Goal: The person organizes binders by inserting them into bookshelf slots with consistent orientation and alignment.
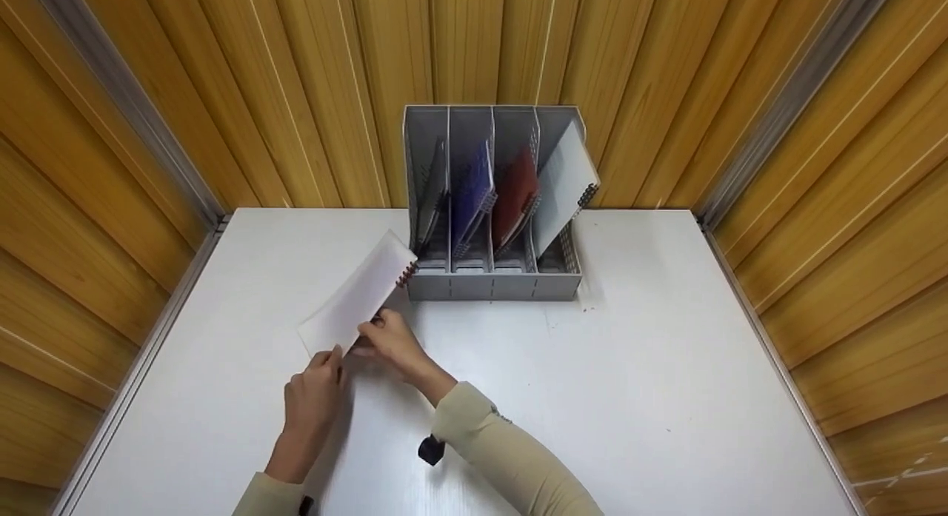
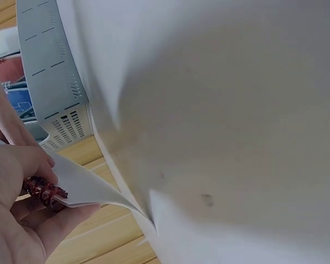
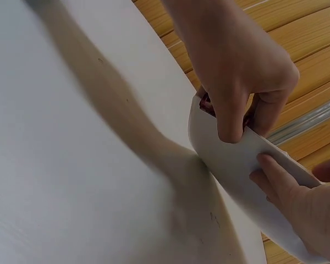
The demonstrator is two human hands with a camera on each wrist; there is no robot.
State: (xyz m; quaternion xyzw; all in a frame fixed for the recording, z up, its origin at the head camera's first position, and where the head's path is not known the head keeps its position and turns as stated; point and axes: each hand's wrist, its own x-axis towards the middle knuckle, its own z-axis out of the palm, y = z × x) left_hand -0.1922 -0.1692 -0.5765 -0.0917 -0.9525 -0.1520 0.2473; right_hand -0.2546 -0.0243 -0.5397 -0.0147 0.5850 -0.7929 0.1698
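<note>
A white spiral notebook (image 1: pixel 355 290) with a dark red coil (image 2: pixel 44 192) is held tilted over the left part of the table, one lower edge meeting the tabletop. My left hand (image 1: pixel 315 394) grips its near corner, with thumb and fingers around the coil end in the left wrist view. Farther along the same edge, my right hand (image 1: pixel 392 346) pinches the notebook between thumb and fingers. In the right wrist view the left hand (image 3: pixel 242 71) is above and the right hand (image 3: pixel 308 209) below, both on the bent pages.
A grey file organizer (image 1: pixel 495 286) stands at the table's back. Its compartments hold a dark notebook (image 1: pixel 432 198), a blue one (image 1: pixel 472 194), a red one (image 1: pixel 516 198) and a white one (image 1: pixel 564 183). A small black object (image 1: pixel 431 449) shows beside the right sleeve. Wood-look panels (image 1: pixel 466 42) enclose the table.
</note>
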